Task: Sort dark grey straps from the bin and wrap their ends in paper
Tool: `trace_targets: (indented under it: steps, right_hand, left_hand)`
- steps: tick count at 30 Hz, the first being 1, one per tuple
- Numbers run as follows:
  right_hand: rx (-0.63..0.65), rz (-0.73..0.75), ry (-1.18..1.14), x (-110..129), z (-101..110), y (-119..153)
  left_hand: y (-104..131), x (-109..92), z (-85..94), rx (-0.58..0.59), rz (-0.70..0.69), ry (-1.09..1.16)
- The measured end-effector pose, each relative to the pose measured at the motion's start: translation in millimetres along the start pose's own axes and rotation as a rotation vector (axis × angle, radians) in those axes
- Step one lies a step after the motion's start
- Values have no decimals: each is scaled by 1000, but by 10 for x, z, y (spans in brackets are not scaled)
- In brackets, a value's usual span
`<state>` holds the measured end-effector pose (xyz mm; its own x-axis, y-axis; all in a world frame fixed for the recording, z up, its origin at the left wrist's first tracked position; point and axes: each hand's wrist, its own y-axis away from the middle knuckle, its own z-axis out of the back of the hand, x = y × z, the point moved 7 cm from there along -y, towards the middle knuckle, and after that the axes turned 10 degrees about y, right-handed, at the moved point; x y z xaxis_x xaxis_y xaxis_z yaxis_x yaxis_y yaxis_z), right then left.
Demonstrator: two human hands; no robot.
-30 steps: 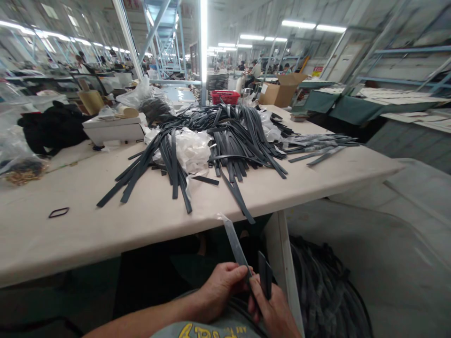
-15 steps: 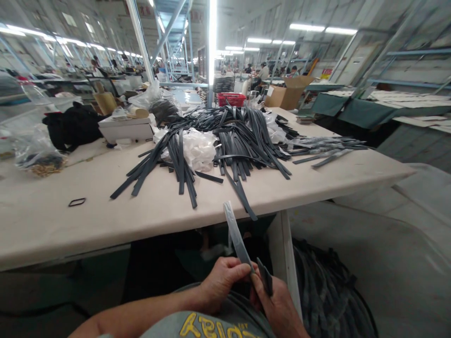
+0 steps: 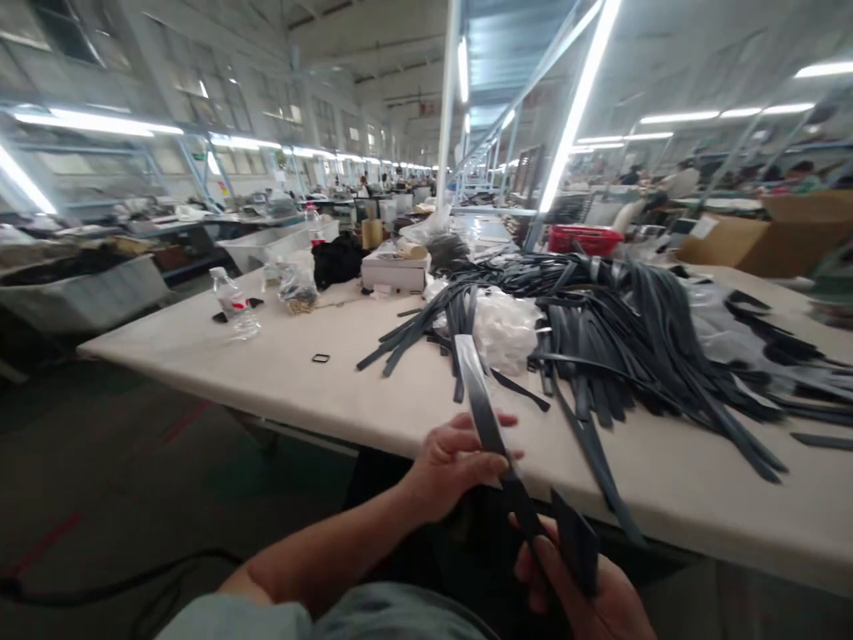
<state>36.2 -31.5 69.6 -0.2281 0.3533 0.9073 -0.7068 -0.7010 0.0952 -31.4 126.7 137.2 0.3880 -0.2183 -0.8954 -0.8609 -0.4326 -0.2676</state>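
At lower centre the left hand (image 3: pixel 453 462) pinches a flat, glossy dark strap (image 3: pixel 490 427) whose lower end the right hand (image 3: pixel 586 596) grips, before the pale tabletop (image 3: pixel 280 373) heaped with matching straps (image 3: pixel 619 329), a red basket (image 3: pixel 585 239) behind

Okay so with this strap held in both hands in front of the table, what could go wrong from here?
The dark strap is pinched only near its lower end by the left hand and right hand; its free upper end could flop or twist. It reaches toward the strap pile on the table, so it might snag loose straps and drag some off.
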Motion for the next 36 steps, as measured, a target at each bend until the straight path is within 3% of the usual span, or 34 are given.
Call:
trace_targets:
  steps: [2, 3, 5, 7, 11, 14, 18, 21, 26, 28, 32, 34, 36]
  right_hand:
    - [78, 66, -15, 184, -141, -163]
    - [117, 87, -20, 224, -216, -231]
    - [204, 106, -30, 206, -381, -348]
    - [283, 90, -33, 89, -555, -443]
    - [391, 9, 27, -229, -862, -541]
    - [443, -8, 126, -418, -1004, -523]
    - [485, -41, 244, -659, -1081, -434]
    - [480, -40, 259, -683, -1137, -406]
    - [432, 34, 240, -426, -1255, -514]
    - [460, 54, 227, -455, -1279, -538]
    - [559, 44, 244, -803, -1293, -487]
    - [504, 86, 290, -866, -1276, -489]
    - [453, 104, 305, -819, -1286, -509]
  left_hand:
    - [-91, -413, 220, -37, -178, -105]
    - [-109, -515, 328, -58, -221, -134]
    - [-124, -468, 556, -115, -190, -117]
    - [-104, -152, 812, -216, -64, -11]
    - [116, 708, 1272, -522, 255, 307]
    - [341, 1047, 1429, -654, 379, 423]
    - [584, 1189, 1455, -705, 423, 437]
    - [744, 1308, 1322, -699, 436, 411]
    - [803, 1421, 972, -451, 401, 413]
    - [788, 1357, 1092, -493, 348, 390]
    - [813, 1213, 1492, -699, 269, 313]
    - [840, 1258, 1451, -665, 320, 291]
    - [866, 1348, 1256, -575, 369, 311]
